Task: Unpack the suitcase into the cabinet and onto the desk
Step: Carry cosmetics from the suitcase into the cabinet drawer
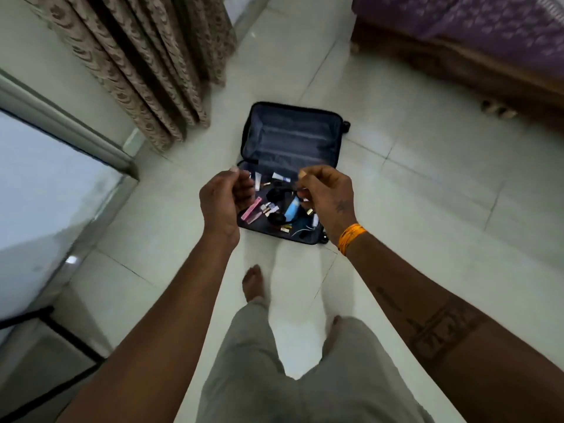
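Note:
A dark blue suitcase [290,138] lies open on the white tiled floor ahead of me. Its far half is bare lining. The near half holds several small items: a pink box [251,210], a light blue bottle [292,209], black headphones [276,193], white tubes [258,180], small bottles and a white cable [302,230]. My left hand [224,199] and my right hand [328,196] hover in the air above the near half, fingers loosely curled, with nothing visible in either. The hands hide the side edges of that half.
Patterned curtains [137,71] hang at the back left. A bed with a purple cover [488,32] on a wooden frame stands at the back right. A pale surface with a metal edge [45,178] and a black frame [45,331] are at my left. My bare foot [253,285] is just short of the suitcase.

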